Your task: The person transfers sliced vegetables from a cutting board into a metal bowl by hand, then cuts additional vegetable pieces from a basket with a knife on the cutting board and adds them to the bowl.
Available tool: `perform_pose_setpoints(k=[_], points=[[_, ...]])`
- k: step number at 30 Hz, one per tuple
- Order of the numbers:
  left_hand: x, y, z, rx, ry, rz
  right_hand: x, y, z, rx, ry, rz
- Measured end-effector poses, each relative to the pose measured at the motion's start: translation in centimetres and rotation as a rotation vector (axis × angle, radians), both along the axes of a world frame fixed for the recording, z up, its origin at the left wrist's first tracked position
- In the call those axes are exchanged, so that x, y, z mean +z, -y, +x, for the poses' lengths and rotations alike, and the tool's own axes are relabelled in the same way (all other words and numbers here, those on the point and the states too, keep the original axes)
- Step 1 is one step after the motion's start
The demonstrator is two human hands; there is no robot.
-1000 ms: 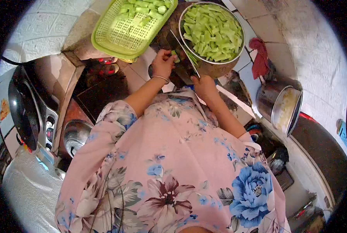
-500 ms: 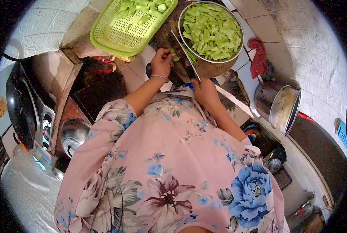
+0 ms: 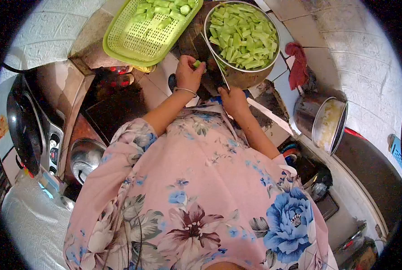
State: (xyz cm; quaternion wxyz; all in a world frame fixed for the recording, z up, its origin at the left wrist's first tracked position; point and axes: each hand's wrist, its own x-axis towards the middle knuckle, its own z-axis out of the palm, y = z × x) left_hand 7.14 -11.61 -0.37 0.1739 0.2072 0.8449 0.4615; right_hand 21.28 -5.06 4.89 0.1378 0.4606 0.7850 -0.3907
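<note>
My left hand is closed around a short piece of green vegetable, over the dark round cutting board. My right hand grips a kitchen knife by its handle. The blade points away from me, seen nearly edge-on, to the right of my left hand. Thin green slices lie against the far side of the blade. Beyond it, a round metal-rimmed bowl full of pale green slices rests on the board. A light green plastic basket at the upper left holds several thicker green chunks.
A red cloth hangs to the right, above a metal pot lying tilted. On the left are a black wok lid or pan, a cooker panel with knobs and a shiny metal lid.
My left fingers have turned and closed further over the green piece. My right hand and the knife have shifted slightly. The whole view has moved a little.
</note>
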Motion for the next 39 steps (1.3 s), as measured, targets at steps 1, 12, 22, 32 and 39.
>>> perform_pose_setpoints(k=[1, 12, 22, 32, 39], points=[[-0.2, -0.2, -0.3, 0.0, -0.001, -0.001, 0.5, 0.0, -0.1, 0.0, -0.001, -0.001], [-1.4, 0.5, -0.9, 0.102, 0.195, -0.089, 1.8, 0.4, 0.7, 0.025, -0.116, 0.078], [-1.3, 0.5, -1.0, 0.049, 0.299, -0.134, 1.4, -0.4, 0.1, 0.13, 0.032, 0.043], [-1.1, 0.1, -1.0, 0.055, 0.188, -0.187, 3.1, 0.7, -0.1, 0.137, 0.033, 0.103], [-0.7, 0.2, -1.0, 0.047, 0.157, -0.227, 1.6, 0.3, 0.1, 0.205, 0.097, 0.109]])
